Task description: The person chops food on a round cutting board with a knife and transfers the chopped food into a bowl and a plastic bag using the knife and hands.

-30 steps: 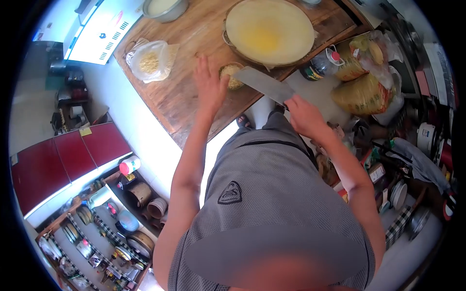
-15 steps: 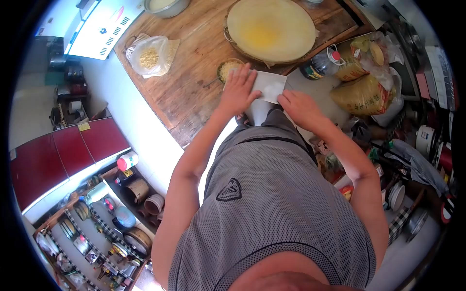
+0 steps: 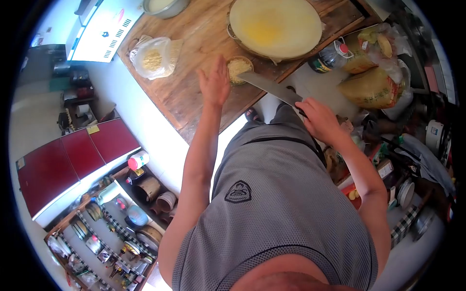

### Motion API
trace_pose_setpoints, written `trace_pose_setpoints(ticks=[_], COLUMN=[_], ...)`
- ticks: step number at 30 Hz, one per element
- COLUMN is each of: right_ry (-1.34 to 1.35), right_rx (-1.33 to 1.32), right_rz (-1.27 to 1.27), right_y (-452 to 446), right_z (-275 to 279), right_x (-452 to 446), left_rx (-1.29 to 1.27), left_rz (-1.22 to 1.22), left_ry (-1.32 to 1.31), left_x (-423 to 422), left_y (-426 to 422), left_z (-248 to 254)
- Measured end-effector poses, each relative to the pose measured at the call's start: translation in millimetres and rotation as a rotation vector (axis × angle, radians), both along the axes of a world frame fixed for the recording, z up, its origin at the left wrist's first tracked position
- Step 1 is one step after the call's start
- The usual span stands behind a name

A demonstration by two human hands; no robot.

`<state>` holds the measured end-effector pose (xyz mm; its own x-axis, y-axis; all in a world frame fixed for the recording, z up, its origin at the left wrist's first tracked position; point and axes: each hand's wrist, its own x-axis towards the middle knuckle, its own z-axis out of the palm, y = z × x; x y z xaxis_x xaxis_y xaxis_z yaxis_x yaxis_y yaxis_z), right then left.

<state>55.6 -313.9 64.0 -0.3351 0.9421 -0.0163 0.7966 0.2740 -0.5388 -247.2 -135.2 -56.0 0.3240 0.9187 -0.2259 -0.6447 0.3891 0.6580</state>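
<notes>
My right hand [image 3: 318, 118] grips the handle of a broad-bladed cleaver [image 3: 273, 88] near the front edge of the wooden table [image 3: 187, 99]. The blade points left, its tip beside a small bowl of pale yellow crumbly food [image 3: 239, 68]. My left hand [image 3: 214, 85] is raised with fingers stretched out, to the left of that bowl, and nothing is in it. Behind the bowl lies a large round pale sheet [image 3: 274, 26], yellowish in its middle, on a round base with a metal handle. An opened plastic bag [image 3: 153, 59] with similar crumbly food rests at the left.
A metal basin [image 3: 166, 8] stands at the back left of the table. To the right, on the floor, are a large bottle with a red cap [image 3: 326, 59] and yellow sacks [image 3: 371, 89]. Crowded shelves [image 3: 104, 233] and red cabinet doors [image 3: 80, 153] are at the left.
My left hand has come off the cleaver blade and moved left, with its fingers spread. The blade, earlier seen broadside between both hands, now angles left in my right hand.
</notes>
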Motion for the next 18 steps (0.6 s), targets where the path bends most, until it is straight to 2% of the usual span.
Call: trace_pose_setpoints(ticks=[2,5,9,11,18], right_ry=[0.071,0.142,0.154,0.174,0.237], right_rx=[-0.057,-0.154,-0.110,-0.166,-0.164], right_rz=[-0.024,-0.033,-0.028,-0.066,-0.084], right_y=[-4,-9,-15,-15,-9], right_z=[11,22,27,31,28], right_x=[-11,-24,-32,-33,-46], left_rx=[0.019,0.022,0.071,0.083,0.113], left_rz=[0.118,0.211,0.284,0.399,0.413], left_ry=[-0.242,-0.289,-0.265,-0.189,-0.149], left_x=[0,0,0,3,15], left_y=[7,19,37,43,51], left_z=[2,1,-3,0,4])
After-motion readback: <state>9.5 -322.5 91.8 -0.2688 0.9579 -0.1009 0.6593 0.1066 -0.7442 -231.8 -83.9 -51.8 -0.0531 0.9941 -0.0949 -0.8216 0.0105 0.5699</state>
